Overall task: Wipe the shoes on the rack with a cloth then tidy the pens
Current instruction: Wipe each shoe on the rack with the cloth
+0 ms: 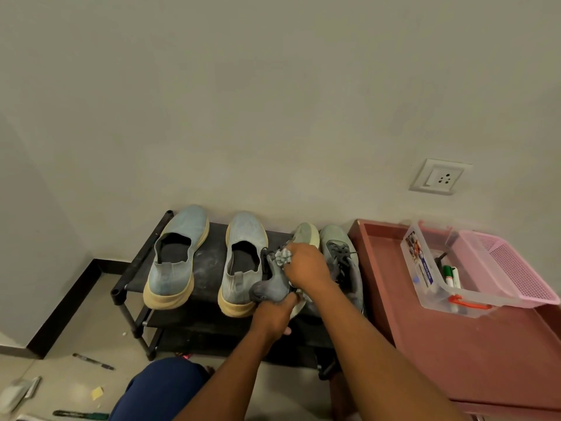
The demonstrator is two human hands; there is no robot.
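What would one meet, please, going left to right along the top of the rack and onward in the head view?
Two pale blue slip-on shoes → grey laced shoe held by both hands → grey-green laced shoe → clear plastic box → pink mesh basket.

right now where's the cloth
In the head view the cloth is bunched in the right hand, pressed on the grey lace-up shoe, third from left on the rack.

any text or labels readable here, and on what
Clear box: a blue label strip with white lettering and a picture sticker, too small and blurred to read.
Markers in the box: any print too small to read.
Shoes and wall socket: no visible text.
Nothing can be quoted with confidence.
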